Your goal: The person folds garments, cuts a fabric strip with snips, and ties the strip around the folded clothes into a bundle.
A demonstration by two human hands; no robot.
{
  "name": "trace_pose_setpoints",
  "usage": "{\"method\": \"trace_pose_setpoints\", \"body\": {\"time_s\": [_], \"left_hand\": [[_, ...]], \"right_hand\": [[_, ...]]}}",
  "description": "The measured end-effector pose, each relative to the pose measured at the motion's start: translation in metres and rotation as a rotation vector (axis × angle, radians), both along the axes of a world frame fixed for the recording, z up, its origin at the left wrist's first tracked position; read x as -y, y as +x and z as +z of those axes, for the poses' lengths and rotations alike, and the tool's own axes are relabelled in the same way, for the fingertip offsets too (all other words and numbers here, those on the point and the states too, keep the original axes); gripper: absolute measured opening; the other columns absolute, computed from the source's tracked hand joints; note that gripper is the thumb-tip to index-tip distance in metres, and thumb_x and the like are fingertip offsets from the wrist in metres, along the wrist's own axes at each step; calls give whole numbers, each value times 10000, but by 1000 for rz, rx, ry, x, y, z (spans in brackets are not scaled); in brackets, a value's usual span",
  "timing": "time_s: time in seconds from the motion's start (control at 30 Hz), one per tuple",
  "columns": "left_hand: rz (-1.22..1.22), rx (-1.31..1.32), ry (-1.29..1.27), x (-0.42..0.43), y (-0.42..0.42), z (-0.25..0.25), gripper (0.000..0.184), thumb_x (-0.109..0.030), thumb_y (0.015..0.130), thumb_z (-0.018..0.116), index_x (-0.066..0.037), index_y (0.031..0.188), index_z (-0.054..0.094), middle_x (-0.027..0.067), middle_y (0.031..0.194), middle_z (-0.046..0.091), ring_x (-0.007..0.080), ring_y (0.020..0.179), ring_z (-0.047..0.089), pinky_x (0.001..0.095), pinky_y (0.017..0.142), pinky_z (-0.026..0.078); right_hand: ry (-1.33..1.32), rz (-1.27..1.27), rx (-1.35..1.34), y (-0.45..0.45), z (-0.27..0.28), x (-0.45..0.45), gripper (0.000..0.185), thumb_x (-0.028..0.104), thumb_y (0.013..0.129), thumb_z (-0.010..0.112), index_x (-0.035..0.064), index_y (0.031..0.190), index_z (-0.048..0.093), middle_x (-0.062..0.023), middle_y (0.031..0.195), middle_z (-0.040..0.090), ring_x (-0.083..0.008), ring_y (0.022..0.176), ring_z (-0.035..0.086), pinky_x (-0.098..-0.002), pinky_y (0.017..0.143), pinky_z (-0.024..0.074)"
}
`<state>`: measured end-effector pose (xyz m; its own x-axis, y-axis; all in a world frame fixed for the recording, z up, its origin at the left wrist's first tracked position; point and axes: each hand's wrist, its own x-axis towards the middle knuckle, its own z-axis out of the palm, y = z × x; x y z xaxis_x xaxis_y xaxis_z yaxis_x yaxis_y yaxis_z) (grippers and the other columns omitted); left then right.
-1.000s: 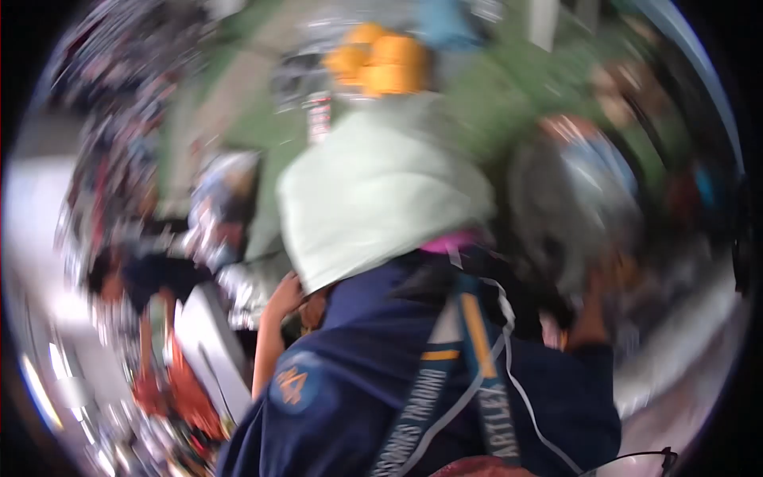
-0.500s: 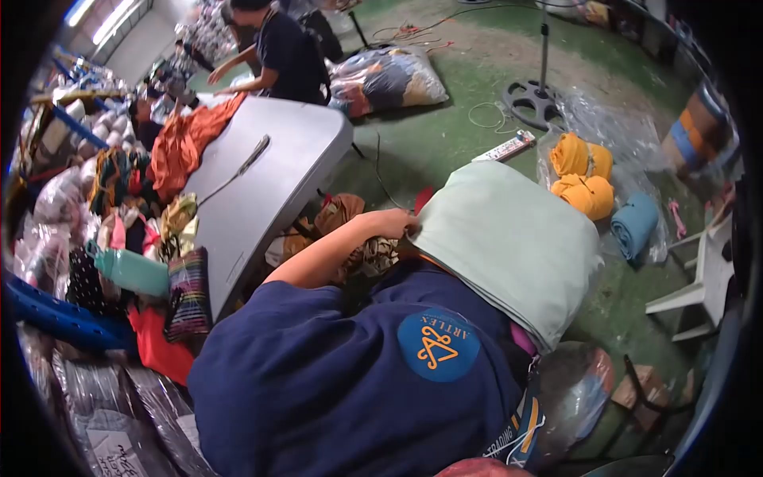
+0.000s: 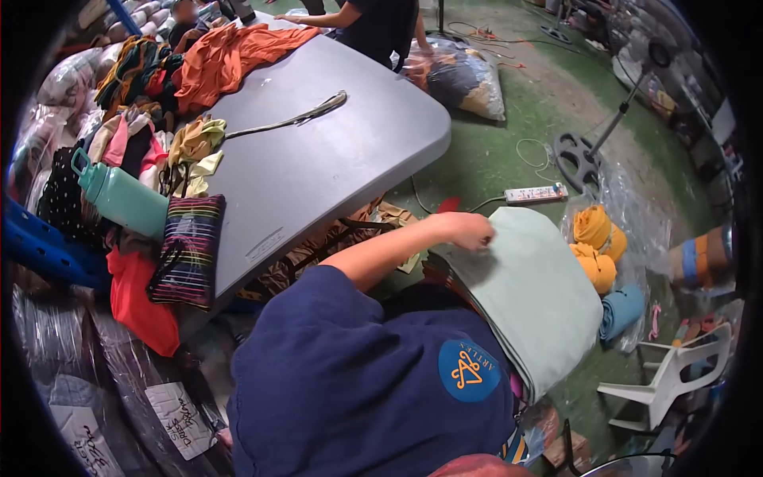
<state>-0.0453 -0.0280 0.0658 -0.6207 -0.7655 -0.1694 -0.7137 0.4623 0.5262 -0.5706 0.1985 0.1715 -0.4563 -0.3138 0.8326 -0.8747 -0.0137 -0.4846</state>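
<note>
My left hand (image 3: 470,231) is over the upper left part of a folded pale green cloth (image 3: 544,298), fingers curled in. Whether anything is pinched in them is hidden. The cloth lies in front of my navy shirt (image 3: 358,381), with orange and darker layers showing under its left edge. My right hand is out of sight. Beside my left forearm is the grey table (image 3: 350,159), with crumpled brown fabric (image 3: 298,262) below its edge.
On the table lie an orange garment (image 3: 230,63) and a thin strap (image 3: 294,119). A teal bottle (image 3: 123,195) and striped pouch (image 3: 191,246) sit left. Rolled yellow cloths (image 3: 594,266), a blue roll (image 3: 621,312), a power strip (image 3: 536,193) and white chair (image 3: 668,374) are right.
My left hand has gone from the pale green cloth's left edge to over its top. The view has shifted, showing more of the table. The co-worker now reaches toward a filled plastic bag.
</note>
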Motion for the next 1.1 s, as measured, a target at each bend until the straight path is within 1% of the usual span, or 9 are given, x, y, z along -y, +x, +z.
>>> {"method": "trace_pose_setpoints", "body": {"time_s": [0.2, 0.27, 0.37, 0.5, 0.67, 0.83, 0.97, 1.07, 1.1], "left_hand": [[-360, -632, 110, 6, -135, 37, 275, -298, 812, 557, -48, 923, 578, 93, 807, 603, 185, 748, 575, 326, 662, 446], [-415, -897, 719, -11, -185, 59, 432, -412, 846, 474, -20, 1010, 550, 74, 892, 576, 156, 785, 570, 317, 686, 475], [-486, -1173, 1348, -31, -241, 84, 819, -707, 700, 382, -46, 1182, 345, 171, 1010, 493, 303, 851, 553, 444, 747, 474], [-486, -1312, 1821, -40, -245, 103, 815, -777, 630, 360, -123, 1114, 407, 126, 922, 513, 305, 754, 569, 530, 708, 466], [-265, -1431, 1840, -28, -241, 68, 632, -672, 675, 500, -84, 905, 528, 97, 750, 561, 246, 607, 573, 447, 568, 497], [304, -1418, 1278, -2, -244, 43, 150, -145, 730, 595, -8, 778, 559, 86, 698, 580, 203, 617, 579, 362, 533, 479], [231, -1519, 1167, 13, -254, 48, 113, -80, 739, 541, 20, 793, 550, 110, 697, 579, 198, 607, 576, 352, 556, 468], [-94, -1237, 56, 2, -244, 100, 194, -113, 701, 551, 63, 779, 528, 209, 671, 552, 328, 577, 554, 375, 546, 439], [-133, -1127, 4, -10, -231, 121, 188, -124, 673, 561, 54, 727, 533, 208, 663, 552, 343, 595, 546, 380, 549, 434]], "right_hand": [[-99, 147, -47, 18, 54, 24, 505, 354, 766, 557, -13, 1097, 456, -170, 1041, 518, -271, 938, 505, -376, 797, 410], [-86, 262, -34, 28, 64, 37, 515, 359, 770, 556, -16, 1106, 448, -170, 1046, 514, -270, 942, 501, -376, 801, 407], [0, 520, 40, 51, 69, 63, 530, 367, 778, 555, -20, 1119, 437, -171, 1054, 509, -268, 949, 495, -375, 806, 403], [392, 1002, 377, 127, 59, 99, 466, 311, 795, 554, -16, 1105, 435, -126, 1025, 507, -188, 924, 486, -315, 779, 394], [914, 1214, 531, 223, 70, 94, 243, 211, 786, 592, 43, 849, 429, 27, 732, 392, -32, 628, 352, -159, 552, 252], [1140, 1276, 384, 226, 73, 82, 288, 221, 748, 618, 26, 861, 439, 2, 746, 387, -65, 647, 377, -177, 583, 286], [775, 1090, 328, 192, 50, 86, 287, 259, 807, 559, 33, 918, 423, -44, 877, 391, -120, 797, 390, -214, 740, 288], [842, 1148, 913, 139, 22, 99, 280, 223, 849, 505, 16, 1026, 441, -43, 967, 455, -94, 837, 430, -217, 752, 339], [772, 1011, 905, 129, 0, 99, 326, 192, 843, 498, 10, 1101, 419, -53, 1032, 460, -94, 870, 438, -215, 761, 346]]}}
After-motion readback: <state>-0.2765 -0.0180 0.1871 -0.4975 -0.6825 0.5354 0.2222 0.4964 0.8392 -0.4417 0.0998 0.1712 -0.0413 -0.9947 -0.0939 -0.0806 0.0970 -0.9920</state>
